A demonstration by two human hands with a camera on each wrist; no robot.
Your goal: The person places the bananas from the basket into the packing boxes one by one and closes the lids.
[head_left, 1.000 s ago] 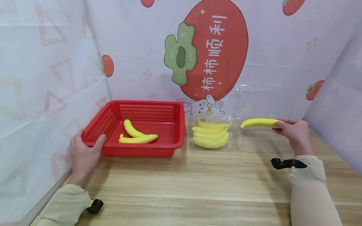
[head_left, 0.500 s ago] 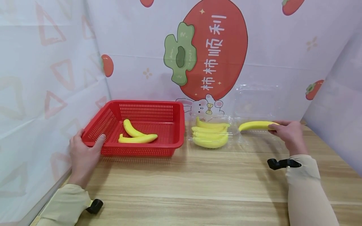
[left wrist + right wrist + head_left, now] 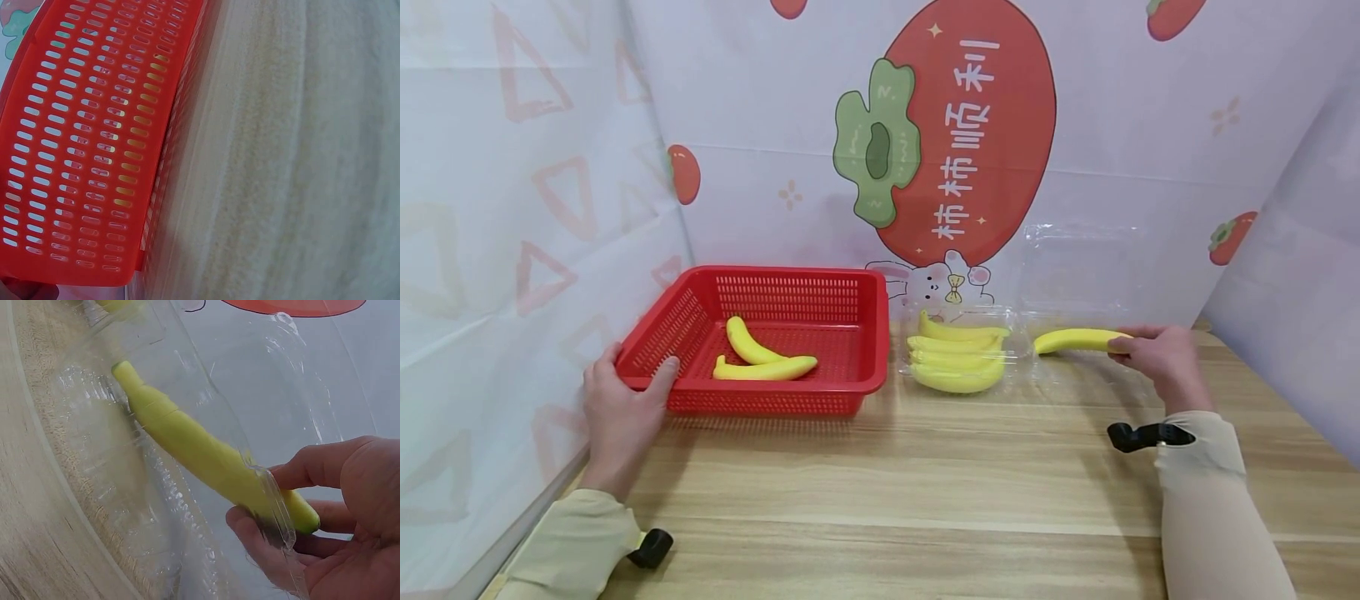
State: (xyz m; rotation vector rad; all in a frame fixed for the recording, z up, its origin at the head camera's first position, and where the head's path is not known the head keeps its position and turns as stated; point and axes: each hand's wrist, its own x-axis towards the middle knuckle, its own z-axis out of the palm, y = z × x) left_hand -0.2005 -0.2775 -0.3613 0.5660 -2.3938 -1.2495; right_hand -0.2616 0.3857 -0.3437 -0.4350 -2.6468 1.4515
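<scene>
At the left, my left hand [image 3: 625,417] grips the front left corner of the red basket [image 3: 775,387], thumb over its rim. Two bananas [image 3: 767,368] lie crossed inside this basket. My right hand [image 3: 1168,358] holds another banana [image 3: 1075,340] by its right end, thumb and fingers around it. This banana lies level within the clear plastic box [image 3: 1093,383], whose lid [image 3: 1078,267] stands raised against the back wall. In the right wrist view, the banana [image 3: 194,444] shows partly through the box's clear side, its stem pointing away from the hand.
Between basket and open box stands another clear plastic box [image 3: 1015,367] with several bananas [image 3: 958,379] stacked inside. Printed cloth walls [image 3: 775,217] rise behind and on both sides. The wooden table [image 3: 910,500] spreads across the front.
My right hand has lowered the banana and moved slightly left, bringing it down into the open clear box. The left hand and basket have stayed in place.
</scene>
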